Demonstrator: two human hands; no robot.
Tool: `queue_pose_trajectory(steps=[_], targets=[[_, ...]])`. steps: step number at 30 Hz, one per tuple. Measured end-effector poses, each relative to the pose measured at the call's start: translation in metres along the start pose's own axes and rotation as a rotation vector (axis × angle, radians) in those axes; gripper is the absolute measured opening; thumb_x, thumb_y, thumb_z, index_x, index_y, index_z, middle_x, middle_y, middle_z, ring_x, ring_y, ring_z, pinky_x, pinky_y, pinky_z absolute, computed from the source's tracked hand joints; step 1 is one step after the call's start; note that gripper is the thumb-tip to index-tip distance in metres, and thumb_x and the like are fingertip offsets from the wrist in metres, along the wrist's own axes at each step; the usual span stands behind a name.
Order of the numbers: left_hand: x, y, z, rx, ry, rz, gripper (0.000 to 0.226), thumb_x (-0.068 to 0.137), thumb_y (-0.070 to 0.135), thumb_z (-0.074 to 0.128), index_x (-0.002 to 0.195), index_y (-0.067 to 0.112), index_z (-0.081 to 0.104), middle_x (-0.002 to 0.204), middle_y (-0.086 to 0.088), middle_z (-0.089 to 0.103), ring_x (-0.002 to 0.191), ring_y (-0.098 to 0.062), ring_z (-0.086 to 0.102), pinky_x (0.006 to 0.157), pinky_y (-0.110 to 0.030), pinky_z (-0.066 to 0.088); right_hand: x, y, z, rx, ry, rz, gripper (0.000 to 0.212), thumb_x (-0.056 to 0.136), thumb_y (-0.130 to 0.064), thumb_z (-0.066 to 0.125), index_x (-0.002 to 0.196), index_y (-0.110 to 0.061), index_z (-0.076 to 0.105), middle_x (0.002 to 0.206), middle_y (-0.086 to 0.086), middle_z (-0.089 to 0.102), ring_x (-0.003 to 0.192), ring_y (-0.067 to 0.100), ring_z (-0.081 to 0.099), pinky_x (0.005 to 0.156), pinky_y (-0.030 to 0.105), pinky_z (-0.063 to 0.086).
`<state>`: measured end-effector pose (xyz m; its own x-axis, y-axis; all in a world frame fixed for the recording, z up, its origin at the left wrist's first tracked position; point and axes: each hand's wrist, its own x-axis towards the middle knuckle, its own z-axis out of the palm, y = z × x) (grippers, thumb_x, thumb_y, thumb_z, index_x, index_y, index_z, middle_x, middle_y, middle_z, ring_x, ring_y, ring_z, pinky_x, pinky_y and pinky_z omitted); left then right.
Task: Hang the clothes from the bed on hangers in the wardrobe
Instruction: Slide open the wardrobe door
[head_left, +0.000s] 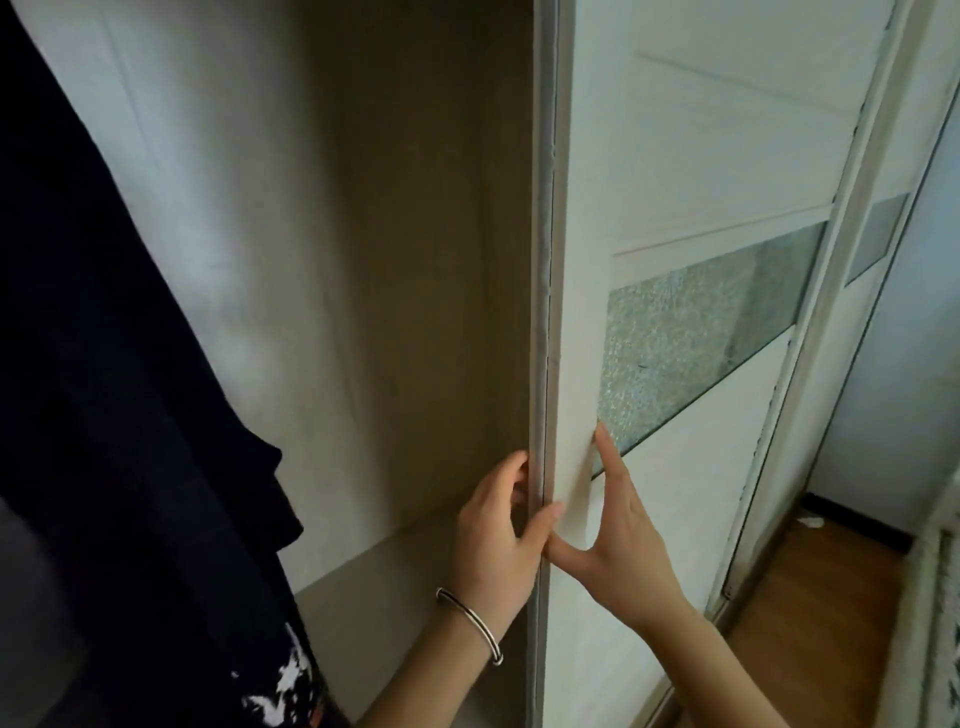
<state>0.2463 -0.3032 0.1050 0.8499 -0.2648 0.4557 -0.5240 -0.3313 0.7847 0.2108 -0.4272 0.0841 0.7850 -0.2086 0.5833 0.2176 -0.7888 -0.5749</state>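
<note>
From the head camera, the only view I have, I'm looking into the wardrobe (363, 260) with its sliding door (691, 156) partly across. The left hand (493, 525), with a bracelet (470, 623) on the wrist, has its fingers curled round the door's leading edge. The right hand (618, 540) lies open on the door's face, fingers straight and reaching up to the corner of the frosted glass panel (701, 332). Neither hand carries any clothing.

A dark garment (104, 364) hangs down the left side of the open compartment, with a patch of black-and-white patterned cloth (283, 691) below it. Its top is out of frame, so I cannot tell whether it is on a hanger. The section of wardrobe beside it shows bare walls and a bare base. The bed, the clothes on it, the rail and any hangers are all out of view.

My judgement is that the step in hand is moving the door, though I cannot say which way. I also cannot tell how much hanging is done: at most one garment shows, and what is left on the bed is unseen. A strip of wooden floor (810, 597) runs along the right.
</note>
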Motion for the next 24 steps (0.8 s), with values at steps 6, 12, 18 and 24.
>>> queue_pose_trajectory(steps=[6, 12, 18, 24], targets=[[0.031, 0.007, 0.053, 0.003, -0.008, 0.042, 0.052, 0.081, 0.028, 0.065, 0.130, 0.015, 0.050, 0.122, -0.004, 0.062, 0.106, -0.019, 0.061, 0.094, -0.035, 0.052, 0.028, 0.047, -0.021, 0.014, -0.010, 0.020, 0.097, 0.073, -0.048, 0.069, 0.133, -0.050, -0.007, 0.146, -0.023, 0.003, 0.143, 0.011, 0.019, 0.116, 0.041, 0.027], [0.060, 0.021, 0.089, -0.012, -0.043, 0.044, 0.051, 0.083, 0.021, 0.065, 0.131, 0.013, 0.048, 0.122, -0.005, 0.062, 0.107, -0.020, 0.062, 0.094, -0.033, 0.052, 0.052, 0.090, -0.038, 0.074, -0.021, 0.039, 0.100, 0.074, -0.035, 0.074, 0.140, -0.032, -0.001, 0.152, -0.012, 0.010, 0.143, 0.012, 0.020, 0.115, 0.036, 0.028], [0.083, 0.032, 0.116, 0.043, -0.114, 0.008, 0.056, 0.086, 0.021, 0.061, 0.138, 0.016, 0.040, 0.127, -0.006, 0.058, 0.107, -0.020, 0.061, 0.095, -0.029, 0.050, 0.072, 0.122, -0.054, 0.045, -0.011, 0.060, 0.100, 0.072, -0.038, 0.074, 0.143, -0.028, 0.005, 0.152, -0.008, 0.016, 0.144, 0.022, 0.021, 0.115, 0.043, 0.026], [0.087, 0.030, 0.117, 0.095, -0.131, 0.025, 0.055, 0.088, 0.024, 0.058, 0.139, 0.016, 0.038, 0.127, -0.005, 0.058, 0.108, -0.021, 0.060, 0.095, -0.033, 0.050, 0.067, 0.117, -0.046, -0.019, 0.028, 0.069, 0.098, 0.077, -0.036, 0.070, 0.142, -0.031, -0.003, 0.156, 0.001, 0.018, 0.144, 0.019, 0.020, 0.114, 0.046, 0.027]])
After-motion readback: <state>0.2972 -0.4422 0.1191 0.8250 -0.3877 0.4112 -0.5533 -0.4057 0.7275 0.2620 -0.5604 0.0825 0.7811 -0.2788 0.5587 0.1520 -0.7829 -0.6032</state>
